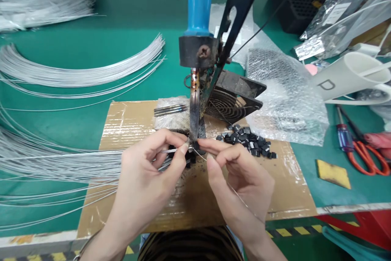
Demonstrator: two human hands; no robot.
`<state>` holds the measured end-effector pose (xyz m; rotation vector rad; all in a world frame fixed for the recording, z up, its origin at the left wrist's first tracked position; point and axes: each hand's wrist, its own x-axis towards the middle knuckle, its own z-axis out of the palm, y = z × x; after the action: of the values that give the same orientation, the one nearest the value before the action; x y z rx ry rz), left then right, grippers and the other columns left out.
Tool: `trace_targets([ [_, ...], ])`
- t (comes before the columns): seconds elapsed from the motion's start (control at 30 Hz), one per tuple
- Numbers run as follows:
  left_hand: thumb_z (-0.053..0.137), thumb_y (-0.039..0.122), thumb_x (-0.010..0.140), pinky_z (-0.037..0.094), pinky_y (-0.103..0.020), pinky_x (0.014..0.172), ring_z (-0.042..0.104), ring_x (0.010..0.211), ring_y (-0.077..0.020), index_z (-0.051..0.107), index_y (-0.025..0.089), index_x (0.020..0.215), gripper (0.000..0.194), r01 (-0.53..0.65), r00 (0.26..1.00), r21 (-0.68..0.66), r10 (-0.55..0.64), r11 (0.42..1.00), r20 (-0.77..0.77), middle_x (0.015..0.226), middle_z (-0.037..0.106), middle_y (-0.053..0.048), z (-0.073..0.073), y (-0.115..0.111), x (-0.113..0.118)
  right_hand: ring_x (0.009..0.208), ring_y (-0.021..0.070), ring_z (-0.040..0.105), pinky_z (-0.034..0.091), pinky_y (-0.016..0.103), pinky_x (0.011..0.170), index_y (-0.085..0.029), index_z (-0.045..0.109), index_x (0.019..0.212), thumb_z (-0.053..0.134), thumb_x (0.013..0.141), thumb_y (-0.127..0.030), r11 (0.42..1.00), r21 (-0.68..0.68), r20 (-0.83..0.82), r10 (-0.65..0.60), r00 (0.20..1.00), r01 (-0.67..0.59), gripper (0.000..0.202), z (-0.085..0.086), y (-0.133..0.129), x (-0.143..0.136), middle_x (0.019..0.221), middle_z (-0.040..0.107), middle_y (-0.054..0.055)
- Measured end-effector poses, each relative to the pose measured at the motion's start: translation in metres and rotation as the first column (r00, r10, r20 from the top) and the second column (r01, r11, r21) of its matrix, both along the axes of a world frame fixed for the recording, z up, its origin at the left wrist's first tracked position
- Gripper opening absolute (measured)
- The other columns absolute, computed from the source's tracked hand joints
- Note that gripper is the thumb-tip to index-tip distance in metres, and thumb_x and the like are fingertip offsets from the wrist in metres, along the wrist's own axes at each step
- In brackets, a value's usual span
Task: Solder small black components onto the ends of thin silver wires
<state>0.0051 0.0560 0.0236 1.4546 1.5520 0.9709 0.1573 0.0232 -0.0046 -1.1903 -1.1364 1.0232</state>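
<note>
A soldering iron (199, 14) with a blue handle is clamped upright on a black metal arm, its tip pointing down between my hands. My left hand (151, 177) pinches the end of a thin grey wire (100, 154) just under the tip. Between the thumb and fingers of my right hand (241, 175) runs a thin solder wire (240, 198), its end reaching toward the same spot. My fingertips partly hide the joint at the tip. Small black connectors (252, 141) lie heaped beyond my right hand, and a bundle of grey wires (61, 159) spreads left of my left hand.
Cardboard (119, 122) covers the green bench under my hands. A black fan (232, 98) stands behind the iron. Another wire bundle (82, 73) lies at the left. To the right are bubble wrap (281, 94), red-handled scissors (363, 159), a yellow sponge (332, 174) and a white cup (348, 75).
</note>
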Motion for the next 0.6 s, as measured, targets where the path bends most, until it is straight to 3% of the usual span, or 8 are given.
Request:
trace_targets([
  [0.6, 0.069, 0.017, 0.089, 0.045, -0.021, 0.053, 0.071, 0.071, -0.0124, 0.071, 0.025, 0.08, 0.012, 0.008, 1.0, 0.02, -0.008, 1.0, -0.03, 0.084, 0.078, 0.005, 0.0001, -0.0018, -0.0006, 0.113, 0.0197, 0.077, 0.057, 0.034, 0.104, -0.025, 0.062, 0.085, 0.068, 0.093, -0.005, 0.999, 0.026, 0.049, -0.028, 0.998, 0.027, 0.022, 0.0008, -0.0026, -0.0007, 0.119, 0.08, 0.002],
])
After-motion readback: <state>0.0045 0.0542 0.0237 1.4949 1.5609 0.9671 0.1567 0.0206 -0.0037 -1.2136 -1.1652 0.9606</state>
